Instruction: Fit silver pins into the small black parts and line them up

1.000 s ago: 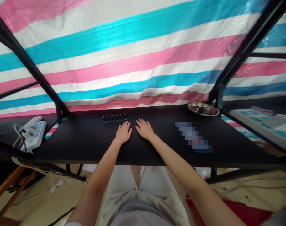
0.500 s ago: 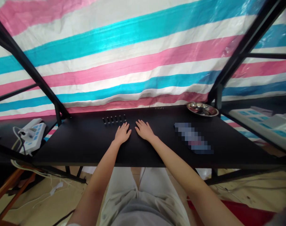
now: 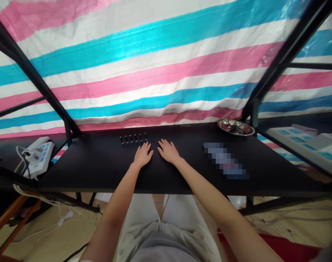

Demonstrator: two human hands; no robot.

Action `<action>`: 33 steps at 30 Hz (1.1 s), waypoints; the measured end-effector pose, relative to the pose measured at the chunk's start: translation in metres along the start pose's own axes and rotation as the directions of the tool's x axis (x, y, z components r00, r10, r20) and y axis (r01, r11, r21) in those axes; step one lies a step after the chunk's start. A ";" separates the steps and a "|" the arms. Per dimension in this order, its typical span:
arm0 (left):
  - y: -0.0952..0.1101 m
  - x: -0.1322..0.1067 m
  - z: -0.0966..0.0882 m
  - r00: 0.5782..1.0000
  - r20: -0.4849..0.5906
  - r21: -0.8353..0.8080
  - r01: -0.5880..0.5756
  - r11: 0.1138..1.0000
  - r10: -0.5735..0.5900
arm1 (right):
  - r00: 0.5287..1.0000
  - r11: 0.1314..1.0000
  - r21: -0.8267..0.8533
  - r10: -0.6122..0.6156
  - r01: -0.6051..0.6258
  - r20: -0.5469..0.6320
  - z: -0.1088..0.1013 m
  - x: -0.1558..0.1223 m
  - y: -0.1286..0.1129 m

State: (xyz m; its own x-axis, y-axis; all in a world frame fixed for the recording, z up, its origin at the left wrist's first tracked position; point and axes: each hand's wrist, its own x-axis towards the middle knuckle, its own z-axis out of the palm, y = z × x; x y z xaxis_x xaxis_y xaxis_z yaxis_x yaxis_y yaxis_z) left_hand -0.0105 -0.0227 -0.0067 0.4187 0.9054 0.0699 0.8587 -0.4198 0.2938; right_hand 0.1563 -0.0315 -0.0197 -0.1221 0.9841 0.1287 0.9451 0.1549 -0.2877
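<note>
My left hand (image 3: 142, 154) and my right hand (image 3: 168, 150) lie flat, palms down, side by side on the black table (image 3: 100, 163), fingers stretched out and holding nothing. Just beyond my left fingertips stands a row of several small black upright pieces (image 3: 133, 138). Further back, near the table's far edge, is a second row of tiny dark pieces (image 3: 185, 126).
A shallow metal dish (image 3: 235, 127) sits at the back right corner. A blurred oblong object (image 3: 226, 161) lies right of my hands. A white power strip (image 3: 37, 153) with cables rests on the left; a striped tarp hangs behind black frame bars.
</note>
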 end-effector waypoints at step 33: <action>-0.007 -0.001 -0.014 0.778 -0.384 -0.767 0.031 0.640 -0.498 | 0.983 0.974 0.195 0.138 -0.112 -0.123 0.010 0.070 -0.050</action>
State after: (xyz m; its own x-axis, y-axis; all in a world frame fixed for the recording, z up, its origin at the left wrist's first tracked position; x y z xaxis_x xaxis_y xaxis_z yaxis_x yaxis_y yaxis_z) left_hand -0.0212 -0.0194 0.0041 -0.2150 0.9372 0.2745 0.3361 -0.1929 0.9219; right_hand 0.0971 0.0303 -0.0056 0.0474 0.9779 0.2034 0.8755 0.0573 -0.4798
